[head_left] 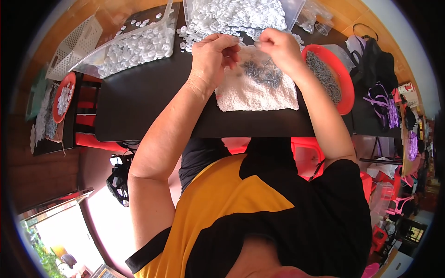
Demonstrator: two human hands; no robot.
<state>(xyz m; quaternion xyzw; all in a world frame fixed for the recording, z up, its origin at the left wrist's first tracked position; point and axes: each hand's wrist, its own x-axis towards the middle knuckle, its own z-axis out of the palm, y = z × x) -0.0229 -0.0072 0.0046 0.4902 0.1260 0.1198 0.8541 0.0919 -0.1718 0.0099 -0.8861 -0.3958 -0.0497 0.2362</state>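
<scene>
Both my hands are raised over the far edge of a pale towel point(255, 99) on the dark table. The fingers of my left hand point(214, 58) are curled in a pinch near the towel's far left corner. My right hand point(281, 52) is closed too, thumb and fingertips together, a short way to the right. Whatever lies between the fingertips is too small to make out. A loose pile of small grey metal pieces point(263, 74) rests on the towel just below the hands. Small white oval plastic pieces point(185, 39) are strewn on the table beyond them.
A red bowl point(347, 88) of similar grey pieces stands right of the towel. Clear bins of white pieces sit at the back point(292, 14) and back left point(169, 39). Farther left are a white perforated basket point(76, 46) and another red bowl point(59, 109). A black bag point(378, 65) lies far right.
</scene>
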